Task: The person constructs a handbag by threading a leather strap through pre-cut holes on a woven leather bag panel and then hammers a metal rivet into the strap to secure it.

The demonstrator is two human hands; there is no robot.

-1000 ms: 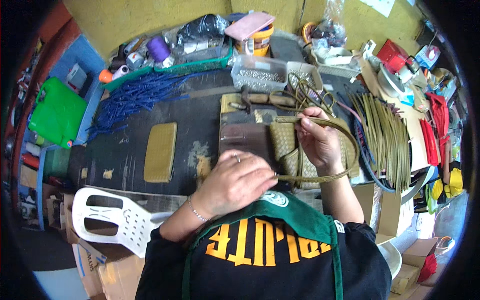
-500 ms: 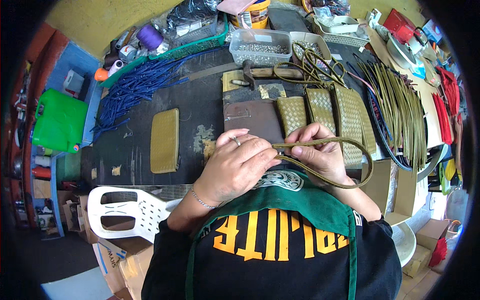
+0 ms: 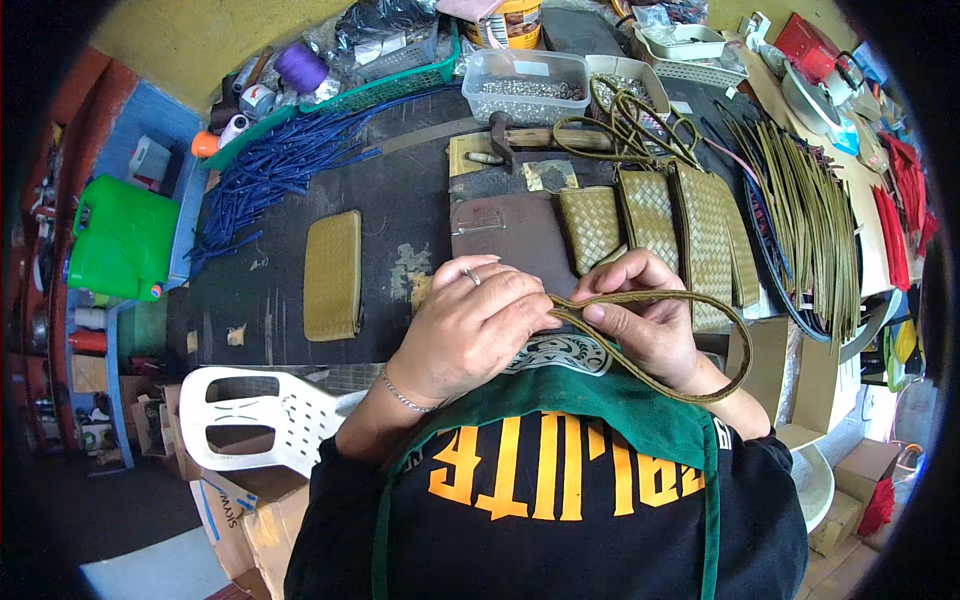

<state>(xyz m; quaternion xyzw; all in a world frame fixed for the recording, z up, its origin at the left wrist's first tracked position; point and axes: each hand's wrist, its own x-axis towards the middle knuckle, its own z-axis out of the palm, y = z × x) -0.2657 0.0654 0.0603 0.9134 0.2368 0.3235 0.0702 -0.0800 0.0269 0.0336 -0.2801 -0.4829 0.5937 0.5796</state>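
A narrow olive-green strap (image 3: 746,350) is bent into a loop that hangs out to the right, with its two ends meeting between my hands. My left hand (image 3: 472,325) is closed around the ends, and its fingertips hide them. Close beside it, my right hand (image 3: 645,318) pinches the strap between thumb and fingers near where the two lengths come together. Just beyond my right hand stand several olive woven pouches (image 3: 645,215). Another olive woven pouch (image 3: 332,275) lies flat on the dark table, left of my left hand.
A hammer (image 3: 510,140) lies across the table before a clear tub of small metal parts (image 3: 527,88). Olive cords (image 3: 640,125) are heaped beside it. Blue strips (image 3: 260,170) spread at the left, olive strips (image 3: 800,220) at the right. A white plastic chair (image 3: 255,420) stands left of me.
My right fingers have closed in on the strap nearer the left hand, and the two lengths now converge there. The loop has dropped slightly. My left hand has hardly moved.
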